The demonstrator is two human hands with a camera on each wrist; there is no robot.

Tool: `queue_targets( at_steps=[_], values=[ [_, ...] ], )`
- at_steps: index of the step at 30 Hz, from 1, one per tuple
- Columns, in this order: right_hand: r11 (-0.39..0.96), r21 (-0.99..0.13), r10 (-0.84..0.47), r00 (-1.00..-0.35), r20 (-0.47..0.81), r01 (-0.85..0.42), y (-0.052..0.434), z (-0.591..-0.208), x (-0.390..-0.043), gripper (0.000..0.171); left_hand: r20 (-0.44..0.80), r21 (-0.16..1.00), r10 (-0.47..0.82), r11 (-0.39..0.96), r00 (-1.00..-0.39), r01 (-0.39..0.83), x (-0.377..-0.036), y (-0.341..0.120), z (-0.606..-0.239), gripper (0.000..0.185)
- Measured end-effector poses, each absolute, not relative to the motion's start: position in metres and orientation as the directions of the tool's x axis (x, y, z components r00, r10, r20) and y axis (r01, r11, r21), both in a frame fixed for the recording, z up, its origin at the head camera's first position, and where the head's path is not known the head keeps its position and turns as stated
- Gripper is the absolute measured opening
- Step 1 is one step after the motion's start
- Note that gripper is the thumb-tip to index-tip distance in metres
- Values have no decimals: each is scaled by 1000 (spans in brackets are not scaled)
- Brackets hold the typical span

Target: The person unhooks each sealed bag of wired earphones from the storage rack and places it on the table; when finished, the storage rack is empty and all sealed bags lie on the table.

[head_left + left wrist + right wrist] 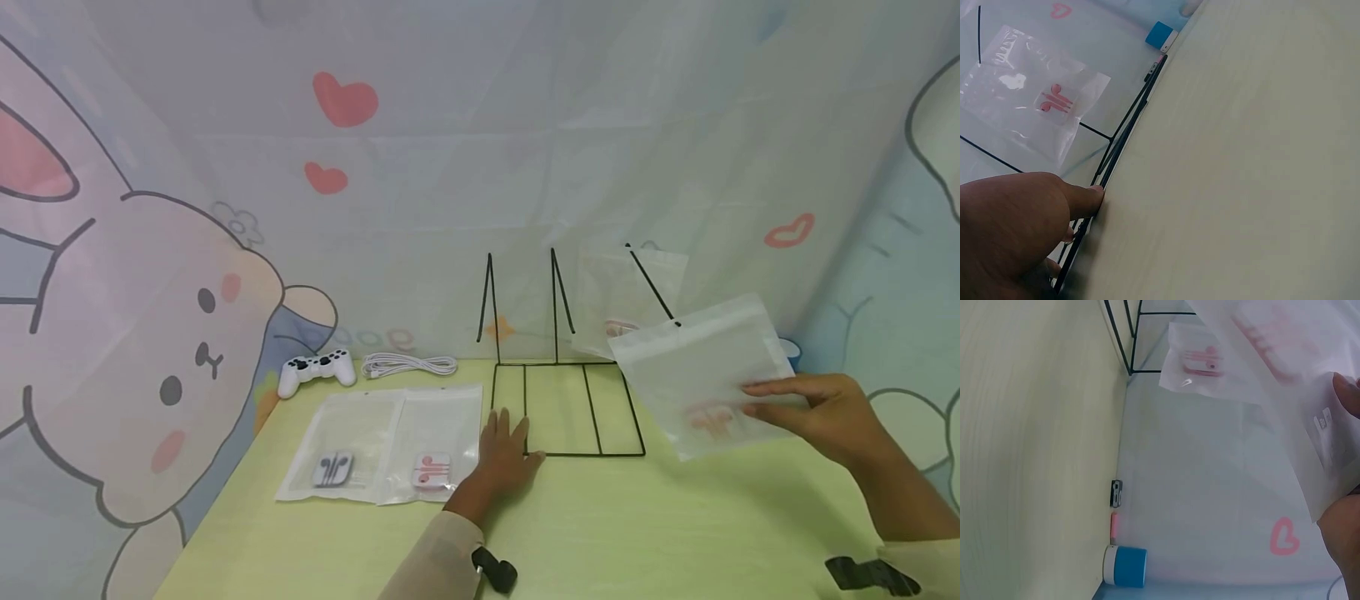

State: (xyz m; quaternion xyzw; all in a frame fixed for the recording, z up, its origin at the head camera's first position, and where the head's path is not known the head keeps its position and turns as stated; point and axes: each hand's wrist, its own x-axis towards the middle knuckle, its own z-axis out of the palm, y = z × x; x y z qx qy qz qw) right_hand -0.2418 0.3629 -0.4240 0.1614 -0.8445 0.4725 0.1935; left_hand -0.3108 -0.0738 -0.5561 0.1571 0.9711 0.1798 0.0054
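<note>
A black wire display rack point(555, 364) with upright hooks stands at the table's back. My left hand point(504, 454) rests spread on its front-left base, thumb touching the front bar point(1124, 142). My right hand point(832, 417) pinches the right side of a translucent zip bag point(697, 358) holding pink-looking earphones point(712, 422). That bag's top edge meets the tip of the right hook point(652, 285); whether the hook passes through its hole, I cannot tell. Farther back on this hook hangs another bag point(600, 292), with pink earphones point(1055, 99) inside.
Left of the rack lie two flat bags, one with dark earphones point(333, 469), one with pink earphones point(431, 471). Behind them are a white game controller point(317, 371) and a coiled white cable point(408, 365). A blue-and-white round object point(1130, 567) stands at the back right.
</note>
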Motion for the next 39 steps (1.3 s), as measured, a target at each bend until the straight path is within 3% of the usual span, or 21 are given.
queue_targets(
  at_steps=[6, 14, 19, 24, 30, 39],
  values=[
    [430, -721, -108, -823, 557, -544, 356, -427, -238, 32, 49, 335, 312, 890, -949, 310, -312, -73, -555, 67],
    [455, -752, -114, -869, 481, -476, 363, -445, -239, 28, 42, 352, 313, 884, -949, 308, -311, -73, -556, 68],
    [458, -813, -107, -930, 352, -360, 374, -460, -248, 30, 40, 372, 313, 877, -949, 305, -310, -73, -554, 68],
    [359, -912, -133, -978, 162, -200, 383, -477, -257, 32, 38, 388, 310, 871, -950, 300, -310, -73, -556, 68],
    [245, -960, -181, -979, 88, -132, 387, -491, -260, 35, 21, 398, 316, 868, -949, 298, -307, -73, -556, 69],
    [268, -964, -146, -989, -37, -3, 396, -508, -270, 34, 24, 401, 307, 869, -952, 290, -306, -74, -551, 69]
  ],
)
